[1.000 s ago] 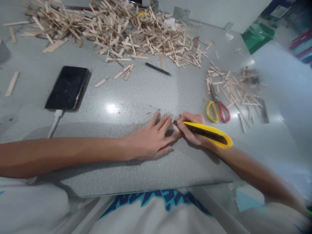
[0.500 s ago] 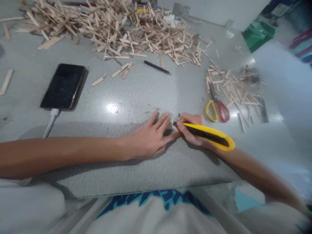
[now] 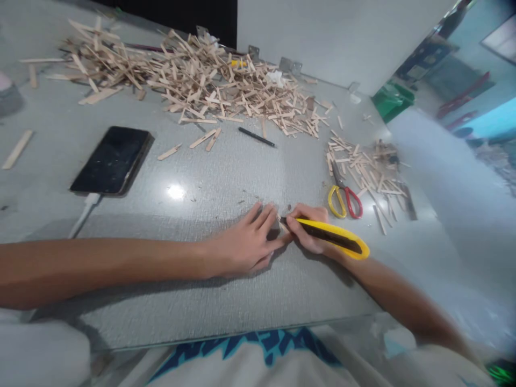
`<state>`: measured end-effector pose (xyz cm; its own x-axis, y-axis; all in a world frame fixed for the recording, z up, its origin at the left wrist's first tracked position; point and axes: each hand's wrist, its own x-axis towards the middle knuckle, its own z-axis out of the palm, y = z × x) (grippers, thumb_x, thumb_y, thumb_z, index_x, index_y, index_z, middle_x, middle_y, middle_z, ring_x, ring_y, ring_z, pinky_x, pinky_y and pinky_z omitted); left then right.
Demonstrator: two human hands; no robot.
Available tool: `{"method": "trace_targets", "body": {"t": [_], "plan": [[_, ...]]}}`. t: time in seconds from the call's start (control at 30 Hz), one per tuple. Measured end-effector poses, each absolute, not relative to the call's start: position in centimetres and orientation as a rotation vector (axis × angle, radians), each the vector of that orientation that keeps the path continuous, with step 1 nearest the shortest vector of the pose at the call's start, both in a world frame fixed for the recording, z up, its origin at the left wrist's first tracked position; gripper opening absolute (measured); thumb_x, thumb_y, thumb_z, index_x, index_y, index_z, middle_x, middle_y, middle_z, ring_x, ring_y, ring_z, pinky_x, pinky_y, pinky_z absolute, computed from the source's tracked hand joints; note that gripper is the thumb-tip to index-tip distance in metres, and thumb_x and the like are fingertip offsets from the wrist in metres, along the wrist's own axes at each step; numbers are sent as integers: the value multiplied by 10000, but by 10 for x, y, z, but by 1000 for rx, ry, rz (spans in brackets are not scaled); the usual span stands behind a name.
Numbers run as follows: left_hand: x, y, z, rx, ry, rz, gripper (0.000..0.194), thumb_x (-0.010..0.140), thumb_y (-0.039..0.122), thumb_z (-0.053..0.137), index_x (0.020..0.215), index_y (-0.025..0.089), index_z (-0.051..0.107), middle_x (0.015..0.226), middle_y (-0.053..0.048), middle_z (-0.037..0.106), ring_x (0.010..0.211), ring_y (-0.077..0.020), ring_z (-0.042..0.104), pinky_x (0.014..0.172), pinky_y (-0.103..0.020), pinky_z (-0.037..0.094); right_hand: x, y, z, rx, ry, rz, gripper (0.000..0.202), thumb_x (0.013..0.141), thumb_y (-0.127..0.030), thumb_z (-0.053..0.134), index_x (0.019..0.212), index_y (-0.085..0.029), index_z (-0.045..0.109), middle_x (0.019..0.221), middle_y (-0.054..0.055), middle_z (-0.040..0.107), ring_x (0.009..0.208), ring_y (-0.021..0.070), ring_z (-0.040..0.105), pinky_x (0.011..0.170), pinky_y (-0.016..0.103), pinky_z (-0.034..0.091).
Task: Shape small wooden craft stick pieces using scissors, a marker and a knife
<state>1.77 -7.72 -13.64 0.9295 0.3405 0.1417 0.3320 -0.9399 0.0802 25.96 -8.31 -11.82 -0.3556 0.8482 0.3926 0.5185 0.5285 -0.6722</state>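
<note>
A yellow-and-black utility knife is gripped by my right hand, its handle slanting down to the right and its tip pointing left. That tip meets a small pale wooden stick on the grey table. My left hand rests low on the tabletop, thumb and fingertips holding the stick down from the left. Much of the stick is hidden by my fingers. Dark specks of shavings lie just beyond both hands. Scissors with one yellow and one red handle lie to the right of my right hand.
A large heap of wooden sticks spreads along the back, with a smaller pile at right. A black pen and cut sticks lie mid-table. At left is a phone on a white cable.
The camera view has tilted up and shifted, so everything sits lower in the picture. Both hands, the knife and the stick keep nearly the same places on the table.
</note>
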Motion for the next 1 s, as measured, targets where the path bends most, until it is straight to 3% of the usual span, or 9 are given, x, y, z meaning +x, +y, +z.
{"method": "trace_targets", "body": {"t": [0.4,0.83,1.0], "plan": [[17,-78,-135,2969,528,253,717,1055,360,685,1700,184,426,1757,-305,377,1654,-521,329,1318,-728,286,262,-86,-115,-1257,-1954,608,352,1093,-400,641,782,-237,611,605,-28,632,515,126,549,553,283,441],[16,-77,-129,2947,512,211,669,1055,349,678,1659,169,456,1751,-330,363,1653,-542,308,1315,-734,301,258,-82,-113,-1170,-1996,638,297,1075,-326,668,804,-231,589,629,-43,641,509,104,539,542,263,426],[16,-78,-130,2954,511,224,653,1054,368,682,1644,176,475,1750,-322,372,1654,-550,296,1315,-741,295,257,-82,-112,-1159,-1996,628,316,1083,-367,663,808,-234,583,631,-46,627,506,104,527,541,261,431]]}}
